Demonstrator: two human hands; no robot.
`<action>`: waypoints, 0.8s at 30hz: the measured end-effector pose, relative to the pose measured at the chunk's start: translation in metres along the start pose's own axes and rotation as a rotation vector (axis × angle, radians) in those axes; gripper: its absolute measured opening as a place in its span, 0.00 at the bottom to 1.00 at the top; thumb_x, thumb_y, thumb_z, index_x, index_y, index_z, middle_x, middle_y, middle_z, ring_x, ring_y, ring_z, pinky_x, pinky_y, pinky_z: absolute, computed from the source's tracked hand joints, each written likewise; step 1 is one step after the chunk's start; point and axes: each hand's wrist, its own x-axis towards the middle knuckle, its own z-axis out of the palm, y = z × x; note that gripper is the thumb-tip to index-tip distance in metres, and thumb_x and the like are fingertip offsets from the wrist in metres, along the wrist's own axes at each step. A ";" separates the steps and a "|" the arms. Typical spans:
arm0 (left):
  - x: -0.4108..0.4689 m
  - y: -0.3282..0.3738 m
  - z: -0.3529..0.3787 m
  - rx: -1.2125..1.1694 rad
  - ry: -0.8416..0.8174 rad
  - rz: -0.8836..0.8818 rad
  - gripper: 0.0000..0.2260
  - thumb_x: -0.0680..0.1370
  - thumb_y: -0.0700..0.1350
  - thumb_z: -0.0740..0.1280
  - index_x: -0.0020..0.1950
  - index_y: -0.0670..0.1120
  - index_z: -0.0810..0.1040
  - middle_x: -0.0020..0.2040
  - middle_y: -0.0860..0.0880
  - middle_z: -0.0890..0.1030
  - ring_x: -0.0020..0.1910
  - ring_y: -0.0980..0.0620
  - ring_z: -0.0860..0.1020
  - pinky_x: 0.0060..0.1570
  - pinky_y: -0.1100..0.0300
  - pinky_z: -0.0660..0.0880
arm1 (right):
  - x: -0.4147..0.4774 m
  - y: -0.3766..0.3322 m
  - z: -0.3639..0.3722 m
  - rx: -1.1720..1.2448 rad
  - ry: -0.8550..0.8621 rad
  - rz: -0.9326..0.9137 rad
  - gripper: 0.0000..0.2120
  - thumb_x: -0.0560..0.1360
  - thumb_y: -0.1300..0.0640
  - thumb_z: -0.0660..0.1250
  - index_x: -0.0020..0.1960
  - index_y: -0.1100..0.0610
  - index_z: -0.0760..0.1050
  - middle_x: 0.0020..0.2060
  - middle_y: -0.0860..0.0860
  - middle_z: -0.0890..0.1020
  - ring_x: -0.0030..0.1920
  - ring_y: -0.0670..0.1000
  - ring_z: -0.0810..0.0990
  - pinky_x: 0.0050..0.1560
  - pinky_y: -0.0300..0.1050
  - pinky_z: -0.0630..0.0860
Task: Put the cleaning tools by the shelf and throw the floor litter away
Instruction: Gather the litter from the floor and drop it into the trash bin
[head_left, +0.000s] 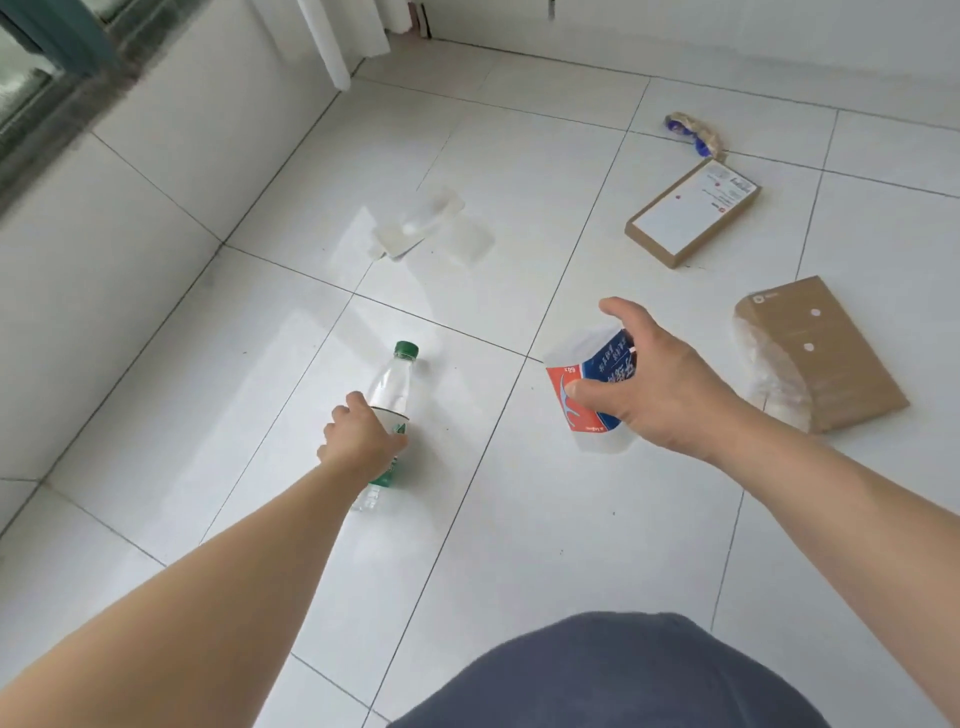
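Observation:
A clear plastic bottle (390, 387) with a green cap lies on the white tiled floor, cap pointing away from me. My left hand (358, 441) is closed around its labelled middle. To the right, my right hand (660, 387) grips a red, white and blue plastic wrapper (582, 392) just above the floor, thumb on its near edge. No cleaning tools or shelf are in view.
A clear plastic blister pack (423, 226) lies further out. Two flat cardboard boxes (693, 210) (826, 353) lie at the right, the nearer one on a crumpled clear bag (774, 382). A small blue-and-tan wrapper (696, 132) is at the back. A white wall (130, 218) runs along the left.

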 end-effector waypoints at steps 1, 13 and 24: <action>0.006 -0.003 0.005 -0.022 -0.009 -0.004 0.30 0.73 0.48 0.70 0.69 0.41 0.59 0.64 0.40 0.69 0.64 0.38 0.69 0.59 0.47 0.68 | 0.001 0.001 0.004 0.001 -0.005 0.006 0.39 0.69 0.50 0.72 0.73 0.43 0.55 0.59 0.47 0.70 0.58 0.52 0.72 0.52 0.44 0.71; 0.019 0.003 0.013 -0.361 -0.082 -0.003 0.28 0.70 0.42 0.71 0.64 0.42 0.60 0.55 0.43 0.74 0.48 0.42 0.74 0.44 0.53 0.72 | 0.004 -0.003 0.015 0.034 -0.019 0.018 0.39 0.69 0.52 0.72 0.73 0.42 0.55 0.57 0.44 0.70 0.57 0.48 0.72 0.51 0.40 0.69; -0.127 0.057 -0.144 -0.909 -0.063 0.271 0.28 0.68 0.35 0.73 0.60 0.52 0.63 0.52 0.52 0.75 0.49 0.52 0.77 0.44 0.57 0.77 | -0.048 -0.108 -0.050 0.234 0.095 -0.028 0.39 0.70 0.54 0.72 0.74 0.45 0.55 0.61 0.47 0.70 0.60 0.49 0.71 0.55 0.41 0.68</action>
